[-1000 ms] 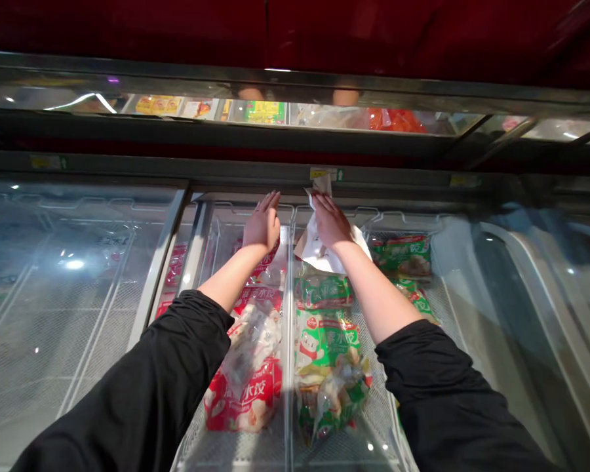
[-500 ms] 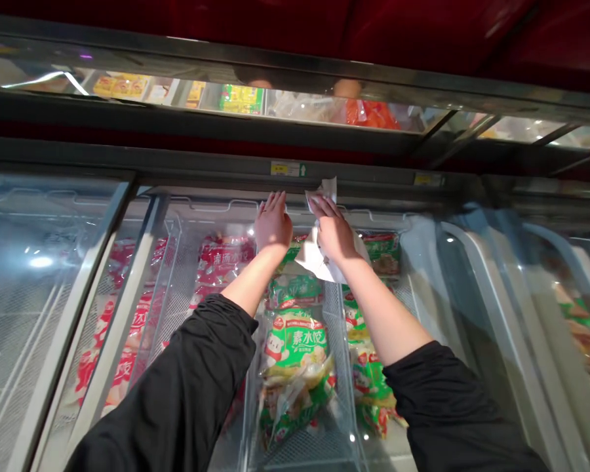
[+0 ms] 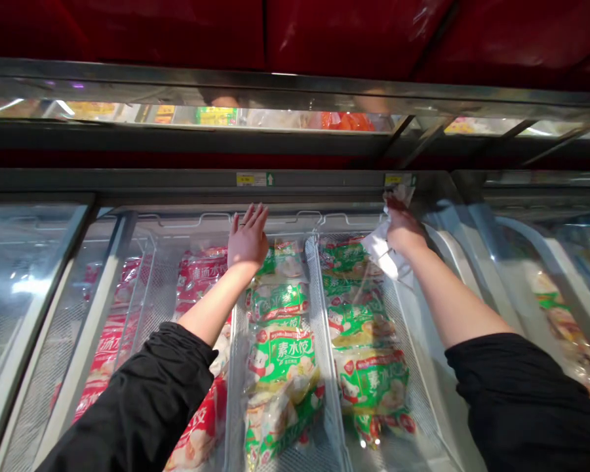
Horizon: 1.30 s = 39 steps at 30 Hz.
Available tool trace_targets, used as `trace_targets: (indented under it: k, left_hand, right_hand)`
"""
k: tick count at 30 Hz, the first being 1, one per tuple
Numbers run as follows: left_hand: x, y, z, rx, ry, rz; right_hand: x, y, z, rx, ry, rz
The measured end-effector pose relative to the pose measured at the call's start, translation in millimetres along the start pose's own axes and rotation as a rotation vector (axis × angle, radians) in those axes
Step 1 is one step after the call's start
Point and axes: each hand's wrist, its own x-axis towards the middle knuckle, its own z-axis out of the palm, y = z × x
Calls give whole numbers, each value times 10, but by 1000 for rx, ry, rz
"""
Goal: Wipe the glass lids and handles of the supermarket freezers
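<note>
Green dumpling bags (image 3: 281, 351) lie in a row inside a wire basket (image 3: 319, 308) of the chest freezer, with more green bags (image 3: 368, 380) in the basket to the right. Red dumpling bags (image 3: 201, 275) fill the basket on the left, and further red bags (image 3: 105, 351) show through the sliding glass lid (image 3: 29, 275). Two yellow labels (image 3: 252, 179) sit on the grey back rail (image 3: 128, 180). Above, a mirrored strip (image 3: 285, 118) reflects orange packets (image 3: 349, 120) below a dark red panel (image 3: 324, 33).

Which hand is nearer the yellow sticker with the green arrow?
Left hand, spread just below that sticker. Right hand presses a white cloth far to its right.
</note>
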Motion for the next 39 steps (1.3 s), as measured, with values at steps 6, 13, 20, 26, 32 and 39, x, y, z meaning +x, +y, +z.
trace_targets:
  k: [6,13,20,26,32,39]
  left_hand:
    - [13,39,-32,3,-97,100]
    - [55,-78,25,-98,50,30]
    - [57,-113,43,-86,77,23]
    - [66,-95,29,-83,57,12]
    - [77,-66,21,-98,45,-15]
    - [56,-122,8,-301,121,-90]
  right_hand:
    - [-31,-210,73,16,47,50]
    - [-580,-1934,564,157,-88,-449]
    - [-486,-1691,358,154,-92,-468]
    - [-270,-455,-33,67,-17,-195]
    - [-46,97,-185,-50,6,83]
    - [-302,-822,218,29,60,-200]
